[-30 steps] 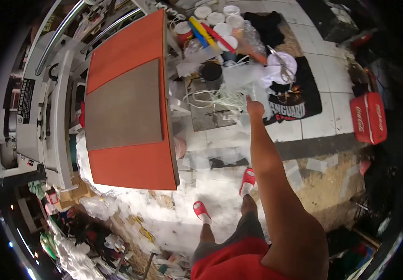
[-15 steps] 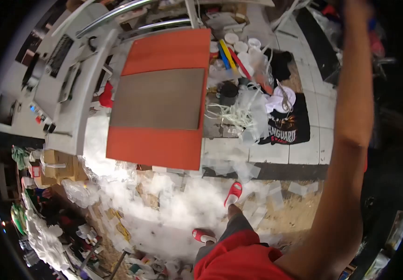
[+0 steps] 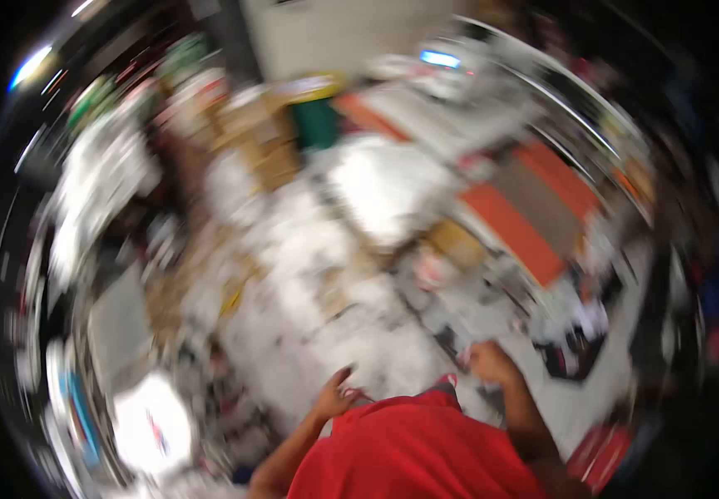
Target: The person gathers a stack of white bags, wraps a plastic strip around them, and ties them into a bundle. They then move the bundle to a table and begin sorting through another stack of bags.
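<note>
The view is smeared by motion. My left hand (image 3: pixel 338 394) hangs in front of the red shirt (image 3: pixel 417 449), its fingers apart and nothing seen in it. On the other side, my right hand (image 3: pixel 492 363) is held low in front of the body with fingers bent. Blur hides whether anything is in it. Both hands are over the floor, apart from the tables. Nearest to the right hand, beyond it, stands the table with the orange surface (image 3: pixel 516 234) and a brown-grey panel (image 3: pixel 534 195) across it.
Ahead is a white machine (image 3: pixel 455 71) with a lit display on a pale table (image 3: pixel 484 125). Cardboard boxes (image 3: pixel 259 125) and a green bin (image 3: pixel 316 123) stand at the back. White material (image 3: pixel 114 175) is heaped at left. A black printed cloth (image 3: pixel 571 353) lies on the right-hand floor.
My view has swung left and back from the orange-topped table, which now sits farther off at right. My raised right arm has come down, and both hands are now in view.
</note>
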The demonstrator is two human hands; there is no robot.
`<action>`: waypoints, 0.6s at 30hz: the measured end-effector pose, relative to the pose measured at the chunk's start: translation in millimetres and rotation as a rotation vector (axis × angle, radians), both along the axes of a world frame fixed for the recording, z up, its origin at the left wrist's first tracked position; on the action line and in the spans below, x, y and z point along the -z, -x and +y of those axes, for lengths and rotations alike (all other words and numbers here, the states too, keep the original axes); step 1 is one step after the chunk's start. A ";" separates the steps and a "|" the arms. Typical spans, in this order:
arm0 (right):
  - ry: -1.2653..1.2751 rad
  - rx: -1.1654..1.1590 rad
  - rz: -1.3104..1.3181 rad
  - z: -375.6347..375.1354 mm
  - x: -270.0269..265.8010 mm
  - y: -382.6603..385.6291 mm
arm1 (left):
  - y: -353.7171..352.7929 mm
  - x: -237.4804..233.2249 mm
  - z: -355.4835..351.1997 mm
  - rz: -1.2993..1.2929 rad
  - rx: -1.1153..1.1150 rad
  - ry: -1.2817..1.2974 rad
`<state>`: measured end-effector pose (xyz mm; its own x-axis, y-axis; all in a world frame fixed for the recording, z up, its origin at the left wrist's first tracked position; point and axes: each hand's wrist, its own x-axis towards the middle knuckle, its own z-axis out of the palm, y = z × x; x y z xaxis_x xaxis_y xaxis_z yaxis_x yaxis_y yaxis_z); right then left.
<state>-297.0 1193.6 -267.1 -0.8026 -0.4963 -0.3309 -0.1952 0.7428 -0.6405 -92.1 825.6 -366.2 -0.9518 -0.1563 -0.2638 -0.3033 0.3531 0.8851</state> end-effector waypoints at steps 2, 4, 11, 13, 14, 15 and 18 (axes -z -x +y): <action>0.079 -0.551 -0.067 -143.5 -119.4 -22.6 | 41.5 -124.8 11.5 0.266 0.193 -0.074; 0.238 -0.993 -0.030 -215.9 -204.4 -28.2 | 50.1 -161.9 18.8 0.666 0.295 -0.241; 0.970 -0.139 0.093 -291.4 -337.3 48.3 | 18.6 -187.2 -98.7 0.541 0.114 -0.215; 0.665 -0.807 -0.139 -358.6 -318.2 40.8 | 38.0 -223.5 -108.9 1.080 -0.386 -0.114; 0.799 -0.868 -0.202 -397.3 -307.8 7.2 | 43.8 -230.6 -113.9 1.084 -0.401 -0.105; 0.929 -0.928 -0.266 -435.5 -298.9 -20.1 | 50.6 -235.2 -117.1 0.947 -0.166 -0.343; 1.119 -0.467 -0.706 -540.8 -309.3 55.7 | 54.0 -226.1 -164.6 0.663 0.166 -0.624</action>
